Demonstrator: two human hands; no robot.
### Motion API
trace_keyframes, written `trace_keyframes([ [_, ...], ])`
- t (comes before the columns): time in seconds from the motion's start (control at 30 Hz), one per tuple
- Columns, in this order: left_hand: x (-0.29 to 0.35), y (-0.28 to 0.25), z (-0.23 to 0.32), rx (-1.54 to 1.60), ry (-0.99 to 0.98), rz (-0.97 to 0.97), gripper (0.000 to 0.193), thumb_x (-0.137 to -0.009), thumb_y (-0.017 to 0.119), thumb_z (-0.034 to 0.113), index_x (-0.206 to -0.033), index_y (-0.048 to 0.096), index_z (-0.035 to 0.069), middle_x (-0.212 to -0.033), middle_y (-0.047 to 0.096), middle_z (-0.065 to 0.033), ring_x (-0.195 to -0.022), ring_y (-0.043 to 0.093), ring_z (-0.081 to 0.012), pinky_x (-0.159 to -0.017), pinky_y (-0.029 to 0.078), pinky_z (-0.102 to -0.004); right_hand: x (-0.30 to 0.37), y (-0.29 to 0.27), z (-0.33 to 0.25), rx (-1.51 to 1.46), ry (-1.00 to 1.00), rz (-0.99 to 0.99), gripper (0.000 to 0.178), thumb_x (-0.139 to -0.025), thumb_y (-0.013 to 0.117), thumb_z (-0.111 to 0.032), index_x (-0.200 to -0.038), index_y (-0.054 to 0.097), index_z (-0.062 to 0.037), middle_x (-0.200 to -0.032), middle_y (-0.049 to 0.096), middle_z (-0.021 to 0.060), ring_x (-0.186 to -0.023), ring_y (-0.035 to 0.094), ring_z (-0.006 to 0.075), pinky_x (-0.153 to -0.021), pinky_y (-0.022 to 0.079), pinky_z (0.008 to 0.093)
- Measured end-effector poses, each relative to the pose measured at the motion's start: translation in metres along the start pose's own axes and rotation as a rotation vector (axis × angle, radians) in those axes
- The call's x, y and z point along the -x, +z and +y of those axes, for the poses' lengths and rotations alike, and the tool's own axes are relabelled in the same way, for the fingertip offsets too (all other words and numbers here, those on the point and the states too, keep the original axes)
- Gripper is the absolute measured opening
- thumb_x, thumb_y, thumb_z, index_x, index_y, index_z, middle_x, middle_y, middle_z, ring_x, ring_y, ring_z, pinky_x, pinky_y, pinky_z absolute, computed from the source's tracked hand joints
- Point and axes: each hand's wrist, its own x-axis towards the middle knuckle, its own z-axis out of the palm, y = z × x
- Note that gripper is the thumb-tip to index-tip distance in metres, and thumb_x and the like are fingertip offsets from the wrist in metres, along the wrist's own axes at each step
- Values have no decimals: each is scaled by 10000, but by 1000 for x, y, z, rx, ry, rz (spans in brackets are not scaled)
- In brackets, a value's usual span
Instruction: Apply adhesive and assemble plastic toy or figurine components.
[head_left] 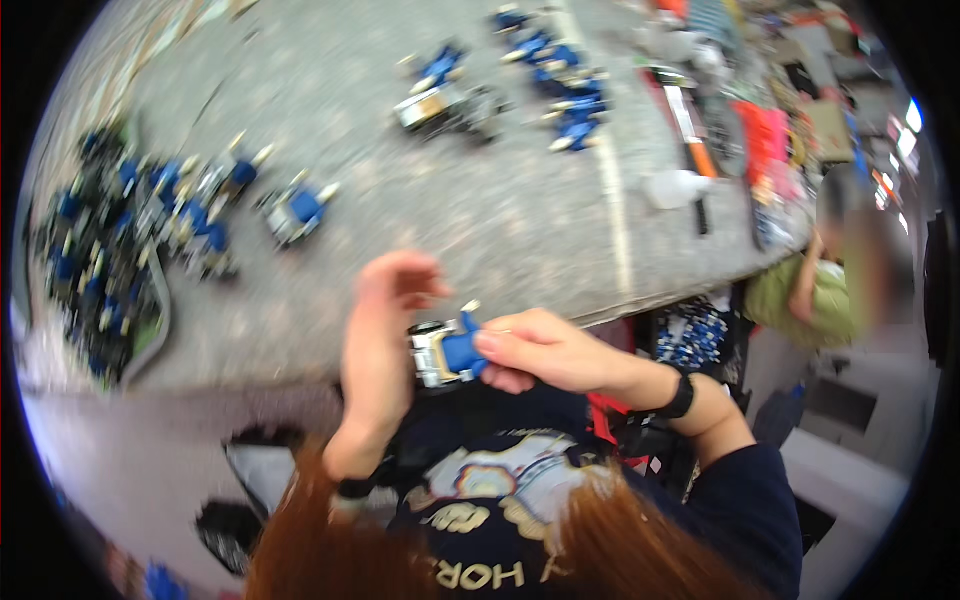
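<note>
My right hand [545, 350] pinches a small toy [440, 358] by its blue figure-like part, between thumb and fingers, just off the table's near edge. The toy has a silver-white body with a tan patch and a dark round part. Beside it, my left hand [380, 330] is raised with its fingers curved and apart, blurred, holding nothing that I can see. A similar blue-and-silver toy [297, 210] lies farther left on the grey table [450, 210].
A heap of similar toys [95, 270] fills a tray at the left. Several blue figures [575, 100] lie at the far side, near a toy vehicle [430, 108]. A white bottle [678, 188] and coloured bags [765, 150] stand right. A person in green [810, 300] sits beyond a bin of blue parts [692, 332].
</note>
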Motion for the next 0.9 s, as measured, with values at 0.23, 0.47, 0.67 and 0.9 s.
trace_keyframes([
  [0.23,16,16,1,-414,287,-354,608,-626,683,42,-1158,389,42,-1198,389,-166,-1009,462,-248,-875,358,-342,30,-15,9,-366,79,-51,511,-870,339,-470,-682,516,-29,-517,470,18,-398,409,75,-380,328,197],
  [0.47,13,17,-5,318,-148,-57,428,-837,483,339,-1179,345,122,-948,495,-108,-718,533,-184,-597,452,-277,133,-120,-21,-140,-759,595,228,-845,500,-247,-823,546,-25,-632,529,-5,-515,479,51,-444,357,178],
  [0.67,11,26,-4,412,-343,17,315,-864,416,370,-1005,464,93,-891,542,-95,-731,539,-201,-617,430,-298,100,-300,-10,664,-562,1342,211,-775,509,-199,-844,568,-8,-694,599,98,-616,571,159,-573,442,261],
  [0.9,17,36,-4,273,-251,-82,275,-855,447,278,-1054,398,95,-935,519,-117,-740,552,-208,-626,463,-291,46,-330,-42,1359,-171,1430,177,-777,482,-183,-774,526,-12,-742,588,165,-733,578,322,-667,463,402],
])
